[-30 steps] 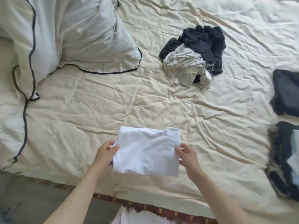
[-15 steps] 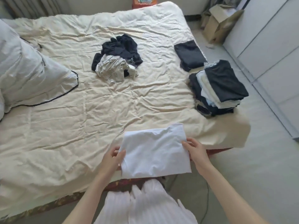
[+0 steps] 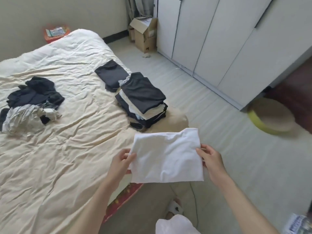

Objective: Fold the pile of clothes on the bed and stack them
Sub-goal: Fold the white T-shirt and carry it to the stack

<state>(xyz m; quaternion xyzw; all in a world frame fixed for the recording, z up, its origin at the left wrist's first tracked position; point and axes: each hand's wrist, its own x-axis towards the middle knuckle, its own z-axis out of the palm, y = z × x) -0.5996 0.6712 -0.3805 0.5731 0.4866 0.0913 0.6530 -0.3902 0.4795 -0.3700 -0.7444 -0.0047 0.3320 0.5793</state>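
A folded white garment hangs in the air over the bed's near right corner. My left hand pinches its left edge and my right hand pinches its right edge. Just beyond it, a stack of folded dark and pale clothes stands on the bed's right side, topped by a black piece. A single folded black garment lies behind the stack. The unfolded pile of black and patterned grey-white clothes sits on the left part of the bed.
The cream bed cover is wrinkled. White wardrobe doors line the right wall. A cardboard box stands in the far corner, a yellow-rimmed round basket on the floor at right, and a cable runs along the floor.
The view has swung right, from pillows and bed middle to the bed's right side and floor. Both hands have carried the white garment right, close to the folded stack.
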